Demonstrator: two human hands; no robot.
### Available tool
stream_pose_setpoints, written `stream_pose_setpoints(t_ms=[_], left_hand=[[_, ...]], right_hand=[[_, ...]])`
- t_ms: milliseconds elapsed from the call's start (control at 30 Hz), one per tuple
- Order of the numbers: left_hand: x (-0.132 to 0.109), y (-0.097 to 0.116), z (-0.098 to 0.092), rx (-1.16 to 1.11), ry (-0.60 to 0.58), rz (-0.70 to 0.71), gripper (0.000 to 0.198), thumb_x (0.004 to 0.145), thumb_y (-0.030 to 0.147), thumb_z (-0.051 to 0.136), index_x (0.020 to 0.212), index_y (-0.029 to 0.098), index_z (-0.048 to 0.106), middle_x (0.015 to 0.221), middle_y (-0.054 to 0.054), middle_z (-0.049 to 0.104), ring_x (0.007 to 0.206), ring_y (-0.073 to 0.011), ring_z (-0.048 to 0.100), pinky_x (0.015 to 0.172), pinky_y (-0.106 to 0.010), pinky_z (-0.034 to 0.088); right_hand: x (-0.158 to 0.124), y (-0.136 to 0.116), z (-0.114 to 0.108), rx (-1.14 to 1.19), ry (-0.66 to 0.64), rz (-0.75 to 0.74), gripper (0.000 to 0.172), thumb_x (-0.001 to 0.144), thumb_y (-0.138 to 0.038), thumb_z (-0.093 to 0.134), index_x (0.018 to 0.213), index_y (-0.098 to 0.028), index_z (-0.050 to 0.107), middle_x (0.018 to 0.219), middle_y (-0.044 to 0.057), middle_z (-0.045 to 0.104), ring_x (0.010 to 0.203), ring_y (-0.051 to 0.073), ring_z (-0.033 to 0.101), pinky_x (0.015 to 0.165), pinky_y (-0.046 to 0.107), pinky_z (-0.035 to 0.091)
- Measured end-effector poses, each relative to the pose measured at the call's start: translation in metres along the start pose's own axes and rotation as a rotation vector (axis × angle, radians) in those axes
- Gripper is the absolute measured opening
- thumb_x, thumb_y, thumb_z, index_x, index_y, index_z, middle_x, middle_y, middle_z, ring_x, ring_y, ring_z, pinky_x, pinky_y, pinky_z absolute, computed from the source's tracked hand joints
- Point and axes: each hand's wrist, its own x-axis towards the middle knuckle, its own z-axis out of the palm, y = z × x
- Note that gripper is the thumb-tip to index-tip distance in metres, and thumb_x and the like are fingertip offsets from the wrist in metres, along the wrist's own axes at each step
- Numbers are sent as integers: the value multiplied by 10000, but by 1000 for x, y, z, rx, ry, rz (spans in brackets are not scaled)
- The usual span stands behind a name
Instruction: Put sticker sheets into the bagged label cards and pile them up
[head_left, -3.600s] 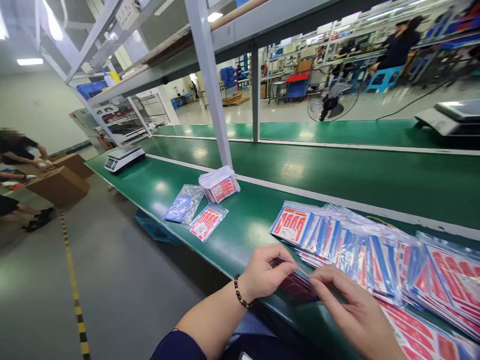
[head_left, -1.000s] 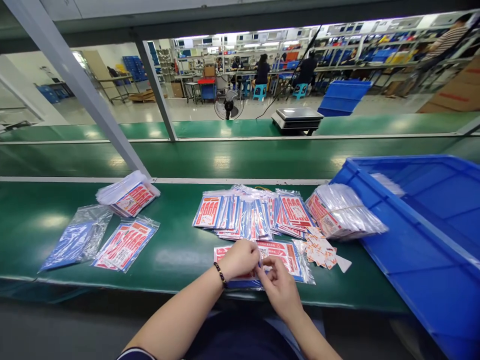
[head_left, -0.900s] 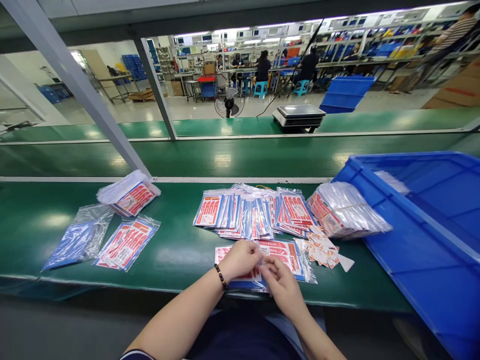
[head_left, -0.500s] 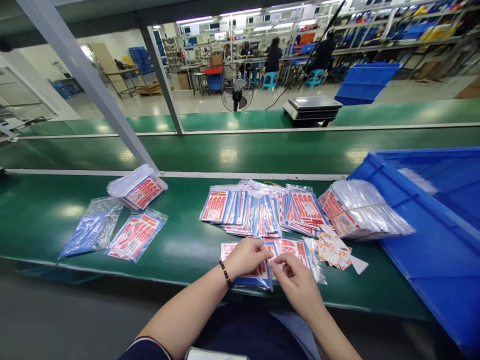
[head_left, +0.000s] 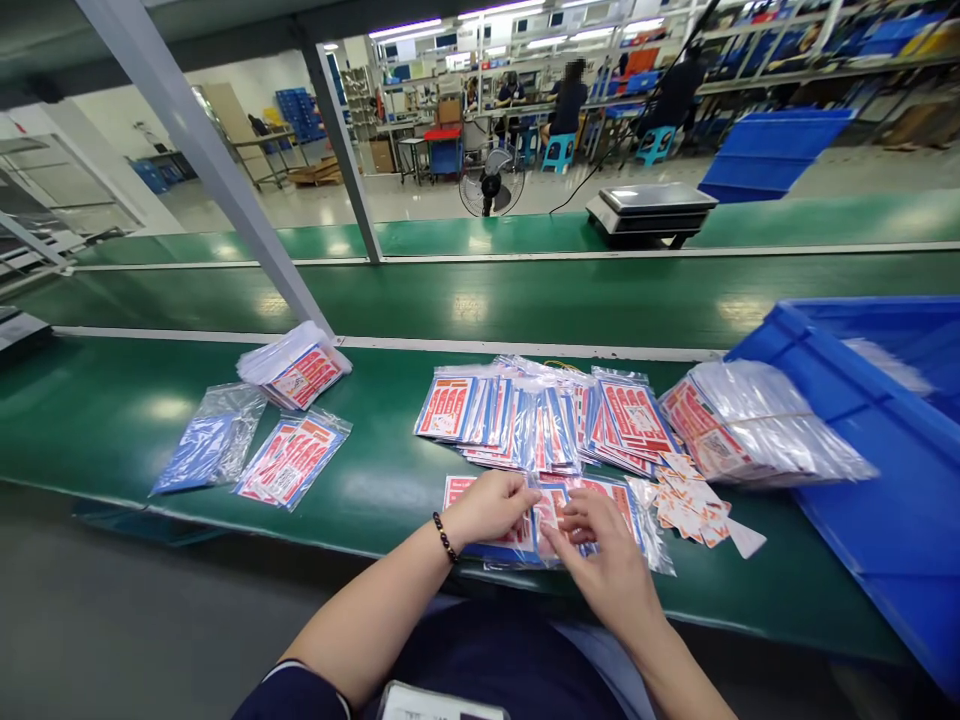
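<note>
Seen from above: a left hand [head_left: 487, 505] and right hand [head_left: 607, 570] meet over a clear packet [head_left: 626, 497] of red-and-white printed sheets, lying flat at the near edge of a green desk [head_left: 390, 485]. Fingers of both hands pinch its plastic (the exact grip is partly hidden). More packets [head_left: 540, 420] fan out just behind. Such slippery film probably handles best kept flat and pinched lightly near one edge.

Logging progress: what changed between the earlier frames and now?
The view swung from looking left along the belt to facing it squarely. The left hand and right hand keep pinching the bagged sheet at the near edge. Fanned packets, loose cards, blue crate unmoved.
</note>
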Motion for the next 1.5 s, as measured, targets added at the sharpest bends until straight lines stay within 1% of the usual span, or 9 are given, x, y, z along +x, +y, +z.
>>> stream_pose_setpoints(t_ms=[100,300,467,567,667,800,933,1133,1500], left_hand=[[-3,6,7,136,77,118,393,865,438,335,690,115,476,614,-16,515,558,-83,456,506,-183,297],[-41,27,15,259,180,506,288,826,350,474,656,117,466,618,-7,493,580,-82,414,551,-204,304],[-66,9,-15,10,794,719,399,852,426,444,1137,149,485,1129,-123,478,1085,-210,432,956,-376,315],[-70,-2,-23,-359,529,607,780,782,682,350,1365,173,251,1310,-168,337,1155,-272,406,912,-400,384],[-69,-6,-16,-510,239,412,773,770,675,386,1283,97,375,1119,-205,509,848,-234,585,608,-300,483],[-69,-3,-8,-521,302,256,606,881,551,285,887,4,545,625,-138,564,510,-150,553,427,-213,415],[-71,3,-10,-537,128,303,715,729,689,439,1046,52,505,712,-111,577,540,-153,566,429,-205,418],[-66,3,-15,-457,215,70,633,846,611,289,677,43,511,512,-101,515,399,-118,490,369,-193,362],[-51,-10,7,-612,249,21,424,797,455,516,786,31,529,502,-88,541,400,-136,510,401,-215,411]], right_hand=[[1,-14,1,66,-179,-93,218,817,-320,457,802,-155,600,1190,103,448,980,182,508,817,295,416],[11,-6,19,602,-305,226,306,739,-365,574,902,-113,638,791,73,604,754,169,550,724,285,442],[14,5,22,1013,-119,525,403,531,-341,779,889,-183,685,834,50,623,726,125,560,702,229,440],[17,1,24,1241,-81,615,388,416,-274,825,772,-198,690,774,40,625,679,131,572,676,250,457],[20,-3,29,1276,-104,580,373,400,-284,827,730,-185,683,679,44,610,615,143,568,624,266,462],[21,-2,33,1236,-126,502,308,452,-259,809,716,-164,681,660,43,600,604,139,563,616,256,465],[19,-2,34,1211,-191,427,219,529,-278,778,683,-155,681,697,55,615,670,146,585,655,251,474],[17,-1,35,1194,-270,345,293,531,-316,780,764,-162,689,808,75,644,738,182,612,704,290,486],[20,0,20,897,-368,135,427,639,-250,716,1048,-174,616,973,69,626,882,186,593,829,310,452]])
